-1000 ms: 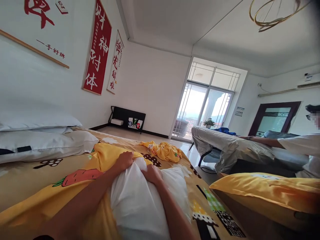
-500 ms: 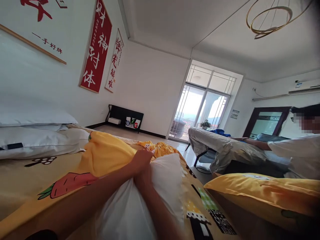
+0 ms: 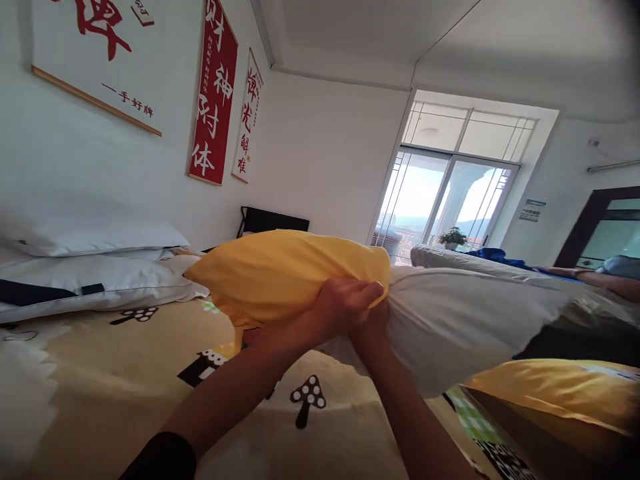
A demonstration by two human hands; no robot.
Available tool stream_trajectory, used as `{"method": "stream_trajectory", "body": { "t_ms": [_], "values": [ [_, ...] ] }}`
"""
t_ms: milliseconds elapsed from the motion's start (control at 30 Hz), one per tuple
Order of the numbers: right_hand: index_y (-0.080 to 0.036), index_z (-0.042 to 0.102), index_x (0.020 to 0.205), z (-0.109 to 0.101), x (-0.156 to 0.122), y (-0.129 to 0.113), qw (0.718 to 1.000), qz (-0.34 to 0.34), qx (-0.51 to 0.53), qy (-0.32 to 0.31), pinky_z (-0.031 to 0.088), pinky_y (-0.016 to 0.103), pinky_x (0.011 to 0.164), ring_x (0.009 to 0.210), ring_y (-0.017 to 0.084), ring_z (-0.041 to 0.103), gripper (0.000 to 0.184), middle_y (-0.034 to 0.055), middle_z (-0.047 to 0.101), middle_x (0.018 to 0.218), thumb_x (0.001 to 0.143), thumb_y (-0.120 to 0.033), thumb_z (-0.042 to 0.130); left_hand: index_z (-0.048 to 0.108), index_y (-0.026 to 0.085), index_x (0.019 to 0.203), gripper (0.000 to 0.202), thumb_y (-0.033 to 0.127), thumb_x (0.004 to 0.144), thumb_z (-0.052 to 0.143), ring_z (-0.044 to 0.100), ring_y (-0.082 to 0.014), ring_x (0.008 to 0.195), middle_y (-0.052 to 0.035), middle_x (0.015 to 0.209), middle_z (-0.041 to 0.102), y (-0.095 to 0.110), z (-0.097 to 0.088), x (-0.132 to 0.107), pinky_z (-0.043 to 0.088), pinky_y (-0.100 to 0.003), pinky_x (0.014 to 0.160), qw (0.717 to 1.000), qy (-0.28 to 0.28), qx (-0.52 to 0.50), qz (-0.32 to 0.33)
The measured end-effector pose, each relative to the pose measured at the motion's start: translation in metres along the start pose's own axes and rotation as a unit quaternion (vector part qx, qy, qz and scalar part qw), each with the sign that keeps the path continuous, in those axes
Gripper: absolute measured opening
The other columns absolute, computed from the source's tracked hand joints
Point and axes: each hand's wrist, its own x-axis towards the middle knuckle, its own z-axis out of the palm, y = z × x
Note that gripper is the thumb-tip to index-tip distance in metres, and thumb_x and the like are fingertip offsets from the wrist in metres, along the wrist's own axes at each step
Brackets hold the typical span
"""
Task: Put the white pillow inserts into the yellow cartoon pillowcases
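Observation:
A white pillow (image 3: 465, 320) is held up above the bed, lying sideways, its left half inside a yellow pillowcase (image 3: 280, 273). My left hand (image 3: 345, 307) is closed on the open edge of the yellow pillowcase at the pillow's middle. My right hand (image 3: 369, 328) sits just behind and below it, mostly hidden, its fingers pressed into the white pillow. Both forearms reach up from the bottom of the view.
The bed sheet (image 3: 125, 387) is beige with mushroom prints. Two white pillows (image 3: 95, 280) are stacked at the left by the wall. A yellow pillow (image 3: 565, 393) lies at lower right. Another person's arm (image 3: 590, 280) shows far right. Glass balcony doors (image 3: 440, 207) stand behind.
The pillow has been lifted off the bed and turned sideways, with the yellow case now over its left half. Both hands rose with it. The view swung left and down.

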Motion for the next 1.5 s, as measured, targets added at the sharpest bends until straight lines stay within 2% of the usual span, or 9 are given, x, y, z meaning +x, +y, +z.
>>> {"method": "stream_trajectory", "body": {
  "t_ms": [167, 300, 467, 600, 700, 967, 1100, 1233, 1500],
  "values": [
    [-0.017, 0.066, 0.074, 0.048, -0.067, 0.032, 0.995, -0.066, -0.067, -0.024, 0.038, 0.042, 0.081, 0.080, 0.027, 0.056, 0.020, 0.0126, 0.066, 0.076, 0.078, -0.009, 0.048, 0.054, 0.019, 0.099, 0.017, 0.015, 0.083, 0.051, 0.064, -0.0186, 0.077, -0.0056, 0.087, 0.070, -0.020, 0.071, -0.060, 0.046, -0.026, 0.066, 0.982, -0.144, -0.021, -0.121],
    [-0.021, 0.066, 0.072, 0.079, -0.105, 0.070, 0.982, -0.146, -0.121, -0.005, 0.036, 0.037, 0.073, 0.075, 0.023, 0.056, 0.023, 0.0093, 0.066, 0.072, 0.080, -0.010, 0.048, 0.058, 0.018, 0.097, 0.011, 0.022, 0.087, 0.054, 0.063, -0.0131, 0.075, -0.0024, 0.086, 0.069, -0.036, 0.080, -0.096, 0.046, -0.022, 0.066, 0.988, -0.137, -0.069, -0.018],
    [-0.020, 0.065, 0.066, 0.070, -0.079, 0.105, 0.988, -0.066, -0.137, -0.008, 0.036, 0.037, 0.075, 0.079, 0.025, 0.058, 0.018, 0.0115, 0.066, 0.073, 0.077, -0.013, 0.052, 0.061, 0.019, 0.085, 0.020, 0.022, 0.090, 0.043, 0.055, -0.0156, 0.071, -0.0040, 0.071, 0.060, -0.070, 0.028, -0.090, 0.045, -0.030, 0.071, 0.990, 0.129, -0.003, 0.059],
    [-0.018, 0.068, 0.074, 0.069, -0.048, 0.113, 0.994, -0.003, -0.095, -0.057, 0.037, 0.034, 0.078, 0.084, 0.024, 0.060, 0.018, 0.0112, 0.069, 0.085, 0.076, -0.013, 0.051, 0.059, 0.021, 0.095, 0.019, 0.033, 0.085, 0.048, 0.056, -0.0206, 0.089, -0.0065, 0.089, 0.061, -0.139, 0.001, -0.091, 0.046, -0.038, 0.084, 0.922, 0.374, 0.027, -0.098],
    [-0.018, 0.068, 0.081, 0.085, -0.044, 0.115, 0.995, 0.027, -0.052, -0.079, 0.039, 0.031, 0.078, 0.085, 0.023, 0.061, 0.021, 0.0101, 0.070, 0.089, 0.075, -0.013, 0.048, 0.051, 0.020, 0.121, 0.043, 0.043, 0.084, 0.051, 0.052, -0.0246, 0.111, -0.0116, 0.119, 0.055, -0.197, 0.007, -0.108, 0.045, -0.041, 0.092, 0.875, 0.426, -0.004, -0.231],
    [-0.020, 0.063, 0.073, 0.134, -0.064, 0.133, 0.991, 0.090, 0.096, -0.004, 0.046, 0.035, 0.074, 0.080, 0.026, 0.062, 0.020, 0.0128, 0.071, 0.083, 0.069, -0.020, 0.044, 0.059, 0.012, 0.117, 0.072, 0.068, 0.072, 0.058, 0.062, -0.0288, 0.102, -0.0134, 0.110, 0.068, -0.242, 0.017, -0.136, 0.053, -0.036, 0.080, 0.757, 0.136, -0.437, -0.467],
    [-0.022, 0.062, 0.070, 0.138, -0.073, 0.127, 0.990, 0.089, 0.108, -0.005, 0.048, 0.037, 0.075, 0.081, 0.027, 0.063, 0.015, 0.0125, 0.071, 0.084, 0.071, -0.026, 0.048, 0.067, 0.015, 0.100, 0.055, 0.059, 0.067, 0.069, 0.064, -0.0250, 0.089, -0.0076, 0.096, 0.071, -0.217, 0.012, -0.122, 0.052, -0.033, 0.078, 0.832, 0.093, -0.338, -0.431],
    [-0.022, 0.065, 0.072, 0.120, -0.090, 0.121, 0.997, 0.050, 0.064, 0.009, 0.049, 0.040, 0.080, 0.086, 0.028, 0.063, 0.016, 0.0124, 0.071, 0.084, 0.072, -0.022, 0.049, 0.066, 0.019, 0.085, 0.025, 0.044, 0.080, 0.062, 0.060, -0.0196, 0.085, -0.0048, 0.086, 0.067, -0.197, 0.012, -0.113, 0.050, -0.030, 0.079, 0.926, 0.169, -0.157, -0.300],
    [-0.022, 0.070, 0.102, -0.018, -0.116, 0.128, 0.980, 0.143, 0.104, 0.088, 0.051, 0.036, 0.074, 0.086, 0.026, 0.064, 0.029, 0.0050, 0.069, 0.097, 0.082, -0.037, 0.055, 0.065, 0.017, 0.091, 0.011, 0.021, 0.088, 0.055, 0.063, -0.0141, 0.082, -0.0050, 0.091, 0.069, -0.172, 0.000, -0.113, 0.049, -0.022, 0.069, 0.932, 0.288, -0.144, -0.168]
  ]
}}
